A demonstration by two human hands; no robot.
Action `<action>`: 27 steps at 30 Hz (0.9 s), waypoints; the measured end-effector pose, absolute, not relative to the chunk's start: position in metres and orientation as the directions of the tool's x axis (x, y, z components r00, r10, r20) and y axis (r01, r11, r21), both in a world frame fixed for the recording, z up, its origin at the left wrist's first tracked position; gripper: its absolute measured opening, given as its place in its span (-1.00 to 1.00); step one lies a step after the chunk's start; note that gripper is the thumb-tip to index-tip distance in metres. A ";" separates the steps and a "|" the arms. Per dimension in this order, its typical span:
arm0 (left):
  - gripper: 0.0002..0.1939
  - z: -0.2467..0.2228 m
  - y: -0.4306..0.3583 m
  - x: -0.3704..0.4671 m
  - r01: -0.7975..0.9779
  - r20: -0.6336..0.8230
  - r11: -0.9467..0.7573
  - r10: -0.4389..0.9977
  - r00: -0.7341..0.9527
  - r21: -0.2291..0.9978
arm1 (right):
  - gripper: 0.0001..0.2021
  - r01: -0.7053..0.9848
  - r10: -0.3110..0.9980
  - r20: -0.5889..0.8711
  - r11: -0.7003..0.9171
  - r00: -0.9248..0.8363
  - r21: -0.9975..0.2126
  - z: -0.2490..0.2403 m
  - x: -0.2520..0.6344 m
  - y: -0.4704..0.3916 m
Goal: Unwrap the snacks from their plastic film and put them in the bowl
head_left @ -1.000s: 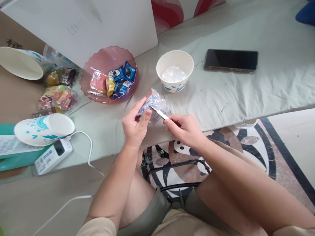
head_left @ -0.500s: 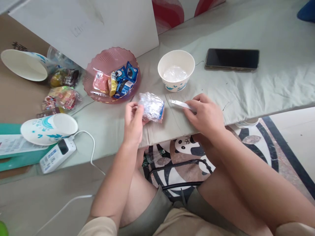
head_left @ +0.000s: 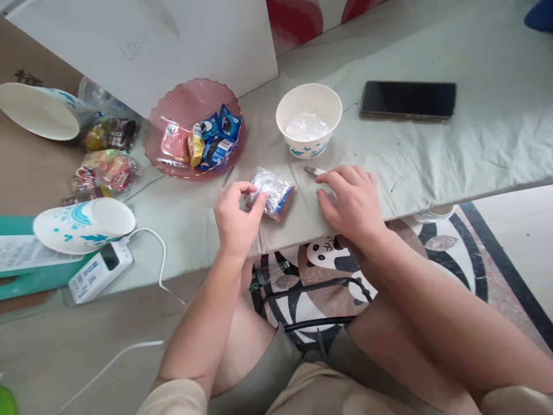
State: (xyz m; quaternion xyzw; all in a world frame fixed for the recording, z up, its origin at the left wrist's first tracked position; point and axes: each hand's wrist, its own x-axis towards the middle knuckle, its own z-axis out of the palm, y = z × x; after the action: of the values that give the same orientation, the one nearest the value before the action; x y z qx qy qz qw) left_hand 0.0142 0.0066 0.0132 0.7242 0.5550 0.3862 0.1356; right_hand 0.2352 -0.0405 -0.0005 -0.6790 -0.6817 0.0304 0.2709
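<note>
Wrapped packet (head_left: 276, 195): lying just right of left hand (head_left: 235, 222) | left hand: staying half-open, thumb touching packet | right hand (head_left: 356, 202): covering slim tool (head_left: 311, 170), grip unclear

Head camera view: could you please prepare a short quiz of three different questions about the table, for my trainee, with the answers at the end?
1. True or false: the upright paper bowl has nothing inside.

2. Multiple choice: where does the black phone lie?
A) in the pink dish
B) on the cloth, to the right of the upright paper bowl in this view
C) under the right hand

3. Short answer: which of the person's hands is at the clear-wrapped packet?

Key: 1 false, it contains clear plastic; 2 B; 3 the left hand.
</note>
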 end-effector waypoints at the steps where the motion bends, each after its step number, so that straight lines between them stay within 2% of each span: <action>1: -0.93 0.013 0.007 0.015 0.688 0.426 -0.362 0.901 0.084 0.629 | -0.79 0.899 0.943 0.329 0.098 0.054 -0.428 0.000 0.234 -0.041; 5: -0.95 0.012 0.004 0.020 0.606 0.575 -0.510 0.812 0.104 0.611 | -0.76 0.771 0.950 0.312 0.214 -0.021 -0.599 0.006 0.229 -0.044; 7: -0.95 0.014 -0.001 0.026 0.525 0.626 -0.607 0.761 0.170 0.596 | -0.63 0.646 0.955 0.291 0.262 -0.063 -0.718 0.008 0.226 -0.047; 9: -0.91 0.019 -0.008 0.034 0.398 0.635 -0.705 0.706 0.314 0.587 | -0.46 0.523 0.962 0.246 0.271 -0.118 -0.808 0.010 0.223 -0.049; 10: -0.86 0.021 -0.011 0.037 0.327 0.631 -0.742 0.670 0.390 0.585 | -0.45 0.482 0.962 0.226 0.273 -0.154 -0.833 0.010 0.223 -0.050; 12: -0.77 0.026 -0.014 0.040 0.230 0.635 -0.778 0.615 0.468 0.585 | -0.59 0.448 0.954 0.216 0.289 -0.207 -0.846 0.011 0.224 -0.051; 13: -0.76 0.027 -0.014 0.040 0.234 0.640 -0.780 0.615 0.461 0.581 | -0.66 0.449 0.951 0.225 0.300 -0.213 -0.842 0.011 0.226 -0.051; 15: -0.77 0.025 -0.009 0.036 0.355 0.617 -0.741 0.671 0.412 0.570 | -0.71 0.464 0.956 0.231 0.290 -0.182 -0.837 0.012 0.232 -0.051; 18: -0.66 0.017 0.002 0.027 0.566 0.454 -0.602 0.798 0.397 0.563 | -0.65 0.449 0.971 0.200 0.239 -0.134 -0.861 0.018 0.240 -0.052; 20: -0.60 0.011 0.007 0.023 0.602 0.367 -0.546 0.838 0.405 0.582 | -0.57 0.466 0.984 0.144 0.178 -0.107 -0.867 0.022 0.242 -0.051; 22: -0.74 0.010 0.009 0.020 0.591 0.350 -0.530 0.847 0.399 0.608 | -0.59 0.532 0.997 0.065 0.081 -0.050 -0.843 0.025 0.240 -0.050; 24: -0.90 0.010 0.011 0.019 0.576 0.365 -0.530 0.848 0.385 0.622 | -0.72 0.584 1.000 0.021 0.011 0.011 -0.812 0.024 0.238 -0.048; 26: -0.95 0.012 0.013 0.016 0.564 0.388 -0.525 0.851 0.354 0.638 | -0.82 0.586 0.998 0.033 -0.001 0.046 -0.810 0.022 0.237 -0.046; 27: -0.92 0.013 0.014 0.014 0.552 0.400 -0.522 0.853 0.335 0.650 | -0.80 0.577 0.997 0.043 0.002 0.057 -0.817 0.020 0.237 -0.046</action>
State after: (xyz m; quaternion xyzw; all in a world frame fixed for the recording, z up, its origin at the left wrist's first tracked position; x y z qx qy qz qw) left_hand 0.0138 0.0142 0.0127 0.7909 0.4442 0.3678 0.2046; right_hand 0.2369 -0.0456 0.0197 -0.6385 -0.6165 0.3021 0.3479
